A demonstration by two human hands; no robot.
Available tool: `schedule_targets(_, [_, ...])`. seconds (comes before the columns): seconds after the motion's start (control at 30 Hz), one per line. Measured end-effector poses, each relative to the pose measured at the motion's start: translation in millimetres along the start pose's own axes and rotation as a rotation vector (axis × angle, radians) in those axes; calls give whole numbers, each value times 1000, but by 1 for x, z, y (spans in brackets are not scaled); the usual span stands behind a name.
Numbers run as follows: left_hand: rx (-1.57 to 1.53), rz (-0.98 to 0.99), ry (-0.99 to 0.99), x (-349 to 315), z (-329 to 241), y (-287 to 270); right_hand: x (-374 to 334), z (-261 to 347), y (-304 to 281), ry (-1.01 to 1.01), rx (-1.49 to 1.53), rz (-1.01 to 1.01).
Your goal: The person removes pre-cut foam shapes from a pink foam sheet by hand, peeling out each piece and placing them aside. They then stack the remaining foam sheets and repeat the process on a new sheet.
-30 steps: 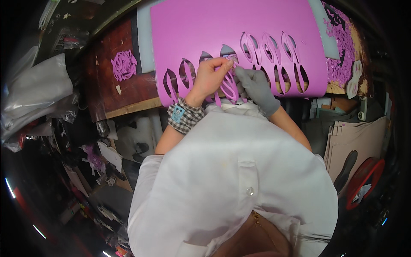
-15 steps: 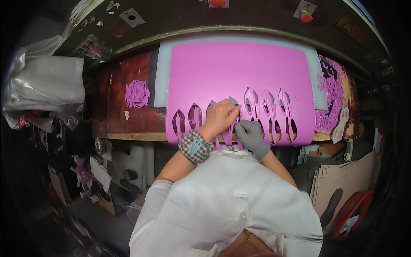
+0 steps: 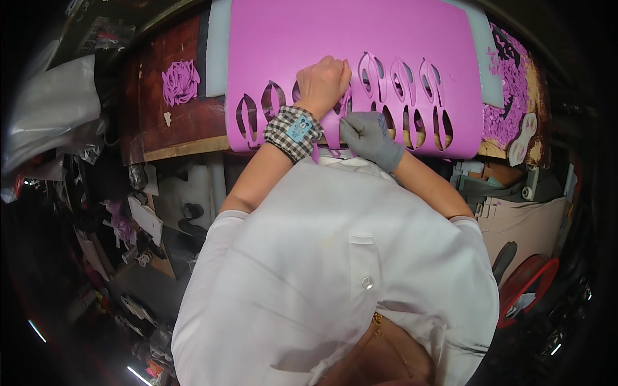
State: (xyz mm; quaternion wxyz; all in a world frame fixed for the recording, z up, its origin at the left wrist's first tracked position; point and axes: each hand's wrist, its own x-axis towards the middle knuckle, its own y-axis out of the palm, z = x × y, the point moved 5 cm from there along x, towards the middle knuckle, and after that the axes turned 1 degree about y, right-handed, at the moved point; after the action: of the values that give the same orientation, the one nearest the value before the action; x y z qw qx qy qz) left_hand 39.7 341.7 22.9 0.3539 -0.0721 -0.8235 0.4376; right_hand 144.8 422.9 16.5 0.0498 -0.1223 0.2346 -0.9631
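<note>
A large pink foam sheet (image 3: 347, 32) lies in front of me, with rows of leaf-shaped cut-outs along its near part. My left hand (image 3: 323, 83), bare with a checkered cuff (image 3: 294, 133) at the wrist, is closed over the middle cut-outs; its fingertips are hidden. Just nearer and to the right, my right hand (image 3: 372, 136) in a grey glove is closed at the sheet's near edge. Pink strips show between and below the hands, but what either holds is hidden. To the right, slim pink pieces (image 3: 400, 82) still sit inside several cut-outs.
A pile of pink cut pieces (image 3: 180, 82) lies on the reddish-brown board at left. Pink scraps (image 3: 508, 96) cover the right end, beside a pale figure-eight-shaped template (image 3: 522, 139). A pale backing board (image 3: 217, 58) shows under the sheet. Clear plastic (image 3: 55, 109) hangs far left.
The view has tilted down, so the sheet appears higher. My left hand has turned into a tighter fist and moved slightly away from the right hand, which stays closed near the sheet's edge.
</note>
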Motion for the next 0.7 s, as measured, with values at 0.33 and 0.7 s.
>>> schedule_targets(0.33, [123, 82, -216, 12, 8, 13, 3, 17, 18, -364, -105, 156])
schedule_targets(0.7, [96, -15, -254, 3, 24, 13, -29, 18, 28, -128, -117, 261])
